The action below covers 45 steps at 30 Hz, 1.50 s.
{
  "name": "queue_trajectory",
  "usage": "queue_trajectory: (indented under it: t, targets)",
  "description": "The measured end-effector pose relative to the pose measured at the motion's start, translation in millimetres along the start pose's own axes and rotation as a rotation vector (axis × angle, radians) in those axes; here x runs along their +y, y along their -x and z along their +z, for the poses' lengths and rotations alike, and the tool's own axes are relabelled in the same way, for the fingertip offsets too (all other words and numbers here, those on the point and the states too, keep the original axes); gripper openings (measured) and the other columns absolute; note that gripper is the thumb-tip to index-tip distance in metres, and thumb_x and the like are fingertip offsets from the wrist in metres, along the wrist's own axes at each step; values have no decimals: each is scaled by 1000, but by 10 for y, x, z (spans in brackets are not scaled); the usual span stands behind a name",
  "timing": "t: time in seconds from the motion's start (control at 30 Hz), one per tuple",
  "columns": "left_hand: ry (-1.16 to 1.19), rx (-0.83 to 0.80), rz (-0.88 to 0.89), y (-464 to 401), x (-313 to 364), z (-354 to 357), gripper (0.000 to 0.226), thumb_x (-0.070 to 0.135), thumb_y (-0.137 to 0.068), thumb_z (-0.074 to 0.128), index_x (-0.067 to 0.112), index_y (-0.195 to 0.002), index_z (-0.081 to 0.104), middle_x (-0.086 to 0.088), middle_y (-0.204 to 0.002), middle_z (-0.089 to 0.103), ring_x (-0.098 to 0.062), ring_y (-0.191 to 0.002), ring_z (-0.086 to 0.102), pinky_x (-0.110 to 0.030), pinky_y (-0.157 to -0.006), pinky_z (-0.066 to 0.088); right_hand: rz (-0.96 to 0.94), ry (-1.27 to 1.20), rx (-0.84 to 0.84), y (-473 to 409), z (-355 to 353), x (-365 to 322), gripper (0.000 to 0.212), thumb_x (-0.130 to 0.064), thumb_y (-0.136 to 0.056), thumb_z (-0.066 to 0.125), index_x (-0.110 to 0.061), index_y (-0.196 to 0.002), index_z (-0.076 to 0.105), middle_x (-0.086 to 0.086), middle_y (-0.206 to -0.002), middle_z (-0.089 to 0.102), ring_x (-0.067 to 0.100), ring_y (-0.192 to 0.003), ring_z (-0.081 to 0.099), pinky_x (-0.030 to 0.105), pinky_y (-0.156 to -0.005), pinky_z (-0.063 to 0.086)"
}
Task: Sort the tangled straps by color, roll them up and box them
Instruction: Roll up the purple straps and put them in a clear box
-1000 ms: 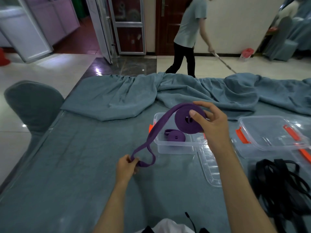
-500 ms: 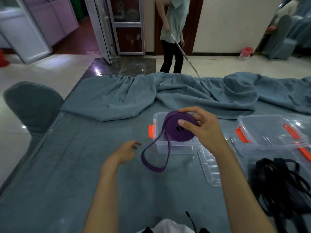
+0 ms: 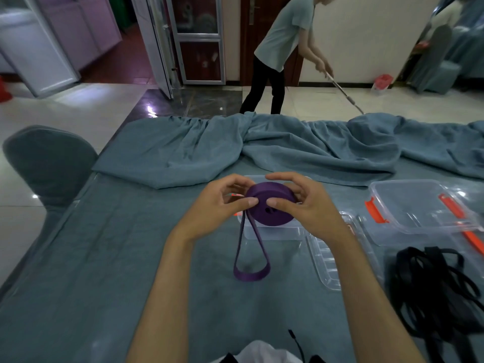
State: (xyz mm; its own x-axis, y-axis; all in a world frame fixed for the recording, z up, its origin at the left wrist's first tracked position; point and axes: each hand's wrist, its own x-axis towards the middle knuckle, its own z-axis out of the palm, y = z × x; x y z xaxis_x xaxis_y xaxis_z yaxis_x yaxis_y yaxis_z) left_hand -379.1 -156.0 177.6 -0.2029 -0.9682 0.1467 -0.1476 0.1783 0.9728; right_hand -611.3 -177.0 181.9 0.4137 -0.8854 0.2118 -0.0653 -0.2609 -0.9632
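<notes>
Purple strap roll (image 3: 269,205) sits pinched between my left hand (image 3: 217,205) and right hand (image 3: 306,203), above the clear box (image 3: 272,233); I'd keep thumbs tight while winding in the hanging tail (image 3: 250,258).

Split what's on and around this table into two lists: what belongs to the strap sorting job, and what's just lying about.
Belongs to the job:
- purple strap roll, held by left hand and right hand
- its loose tail
- clear box under the roll
- second clear box
- flat clear lid
- black straps, tangled

Just lying about:
- bunched blue cloth
- covered chair
- person mopping
</notes>
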Motion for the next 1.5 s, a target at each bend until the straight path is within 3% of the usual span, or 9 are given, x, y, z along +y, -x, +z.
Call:
queue_trajectory:
  t: [0.2, 0.3, 0.43, 0.63, 0.9, 1.1, 1.3, 1.43, 1.5]
  targets:
    - [63, 40, 77, -19, -36, 8, 29, 19, -91, 83, 20, -119, 74, -2, -110, 77, -16, -104, 73, -25, -92, 57, -4, -84, 26, 4, 17, 2, 33, -22, -100, 70, -26, -133, 68, 1, -112, 81, 20, -104, 77, 26, -83, 61]
    - [121, 44, 77, -18, -61, -23, 41, 28, -84, 89, 29, -120, 70, 4, -107, 76, -16, -102, 73, -26, -90, 58, -53, -83, 67, -2, 65, -10, 37, -19, -102, 68, -25, -139, 65, 4, -111, 81, 23, -104, 77, 31, -85, 63]
    - [130, 34, 96, -6, -96, -108, 46, 34, -80, 93, 30, -120, 69, 5, -106, 76, -17, -102, 74, -26, -89, 59, -63, -92, 74, -10, 107, -4, 33, -16, -103, 67, -25, -134, 69, 0, -117, 79, 20, -110, 75, 28, -89, 61]
    - [113, 79, 171, 10, -54, -92, 42, 30, -79, 94, 27, -110, 66, -6, -104, 75, -22, -95, 74, -31, -87, 61, -59, -136, 99, -36, 120, -31, 18, -17, -91, 80, -29, -104, 77, 1, -110, 80, 21, -106, 76, 29, -89, 61]
    - [123, 122, 240, -61, 0, 61, 38, 20, -83, 90, 27, -116, 73, 0, -112, 76, -21, -106, 73, -32, -94, 57, -65, -175, 104, -40, 84, -103, 24, -10, -96, 74, -25, -114, 80, 5, -113, 80, 23, -107, 76, 26, -88, 60]
    - [150, 133, 236, -56, -19, 154, 28, 18, -86, 87, 30, -108, 75, 0, -110, 79, -20, -99, 76, -27, -87, 59, -48, -4, 66, -63, 13, -121, 30, -12, -84, 88, -24, -109, 77, 0, -107, 80, 17, -101, 76, 22, -84, 59]
    - [143, 4, 161, -88, -95, 121, 49, 20, -90, 85, 30, -136, 70, 0, -119, 78, -15, -107, 73, -26, -91, 57, -98, -121, 212, -50, 9, -70, 27, -28, -80, 92, -31, -101, 75, 2, -106, 80, 25, -99, 78, 31, -82, 63]
    - [167, 143, 176, -90, -105, 103, 43, 28, -80, 93, 31, -118, 74, -1, -109, 80, -17, -100, 77, -22, -85, 58, -84, -64, 184, -62, -14, -35, 32, -26, -81, 91, -28, -98, 65, 0, -104, 77, 23, -92, 79, 30, -74, 63]
    - [151, 206, 187, -101, -116, 114, 36, 30, -77, 95, 30, -106, 75, 0, -105, 80, -18, -98, 78, -21, -83, 58, -42, -53, 86, -58, -42, -42, 40, -22, -82, 91, -30, -109, 63, -1, -105, 79, 22, -91, 79, 29, -73, 63]
